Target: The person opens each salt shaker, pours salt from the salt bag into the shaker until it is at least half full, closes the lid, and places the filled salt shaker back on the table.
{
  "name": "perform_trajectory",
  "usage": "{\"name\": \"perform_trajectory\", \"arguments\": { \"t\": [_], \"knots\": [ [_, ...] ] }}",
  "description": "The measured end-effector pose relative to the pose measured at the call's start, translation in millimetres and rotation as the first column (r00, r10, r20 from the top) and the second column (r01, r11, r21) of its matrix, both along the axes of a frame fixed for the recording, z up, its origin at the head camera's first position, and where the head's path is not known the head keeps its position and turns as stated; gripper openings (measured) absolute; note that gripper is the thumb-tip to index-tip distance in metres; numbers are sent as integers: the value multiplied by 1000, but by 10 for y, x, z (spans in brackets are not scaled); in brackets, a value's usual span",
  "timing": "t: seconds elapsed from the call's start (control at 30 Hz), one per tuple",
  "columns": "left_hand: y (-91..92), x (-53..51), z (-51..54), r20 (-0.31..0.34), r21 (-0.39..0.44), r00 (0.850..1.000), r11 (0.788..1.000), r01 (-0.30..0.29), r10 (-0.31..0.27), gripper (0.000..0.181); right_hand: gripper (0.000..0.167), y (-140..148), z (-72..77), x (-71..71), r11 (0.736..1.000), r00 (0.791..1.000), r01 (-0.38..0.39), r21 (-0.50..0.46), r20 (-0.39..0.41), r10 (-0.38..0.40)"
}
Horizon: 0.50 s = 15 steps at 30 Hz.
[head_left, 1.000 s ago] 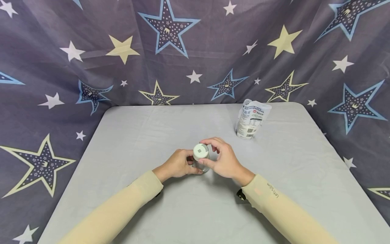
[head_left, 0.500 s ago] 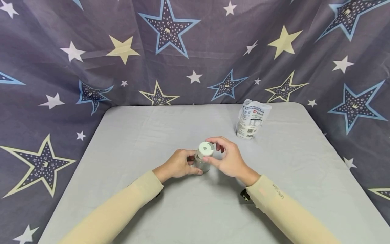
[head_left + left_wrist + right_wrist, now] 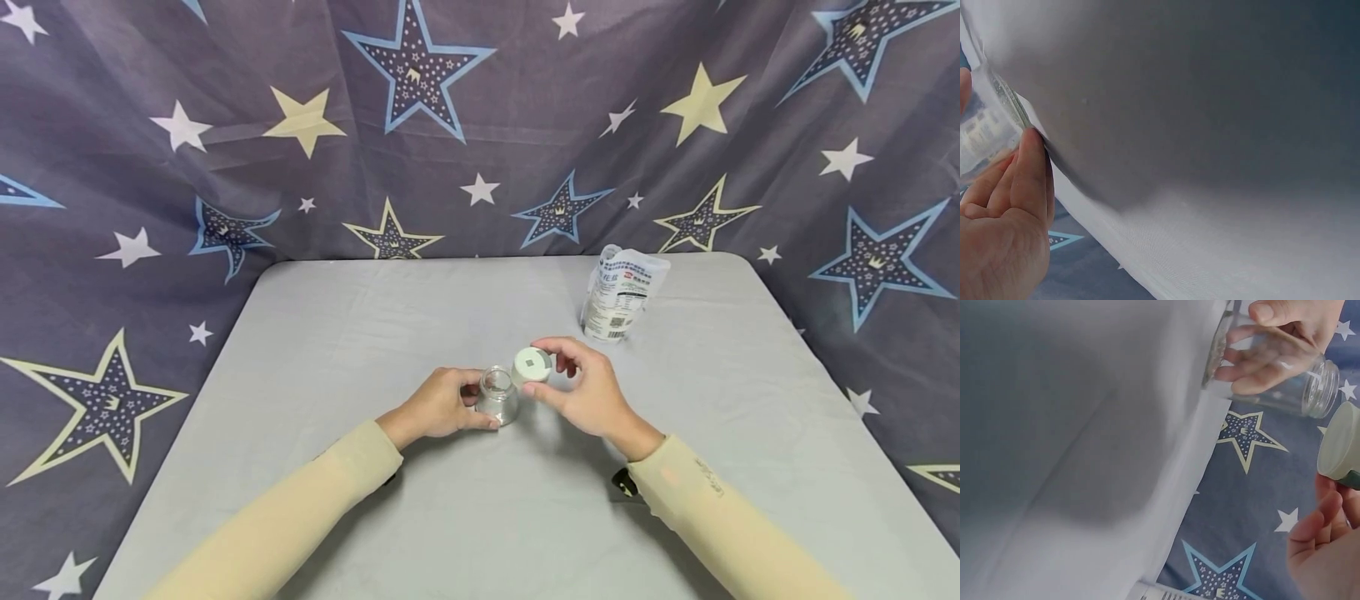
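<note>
A small clear glass jar stands upright on the table with its mouth uncovered. The left hand grips its side low down; in the right wrist view, fingers of that hand show through the glass jar. Just right of the jar's mouth, the right hand pinches a pale green-white lid between thumb and fingers, apart from the jar. The right wrist view shows the open underside of the lid facing the threaded neck, above the right hand's fingers.
A white printed pouch stands at the back right of the grey-covered table. Behind the table hangs a dark curtain with stars.
The right hand has lifted the lid off the jar and carried it to the right, so the jar's mouth now shows. The left hand has stayed in place on the jar.
</note>
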<state>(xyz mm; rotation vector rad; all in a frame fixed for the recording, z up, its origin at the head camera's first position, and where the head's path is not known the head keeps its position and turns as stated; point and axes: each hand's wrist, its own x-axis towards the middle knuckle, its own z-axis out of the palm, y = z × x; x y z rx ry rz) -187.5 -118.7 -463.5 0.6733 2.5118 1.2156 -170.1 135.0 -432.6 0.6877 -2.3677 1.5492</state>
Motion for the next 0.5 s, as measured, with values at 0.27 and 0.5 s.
{"name": "perform_trajectory", "arguments": {
  "t": [0.27, 0.5],
  "knots": [
    [-2, 8, 4, 2, -11, 1000, 1000, -12, 12, 66, 54, 144, -24, 11, 998, 999, 50, 29, 12, -50],
    [-2, 13, 4, 6, -30, 1000, 999, -22, 23, 65, 53, 259, -22, 8, 994, 996, 90, 64, 17, -91]
  ]
}}
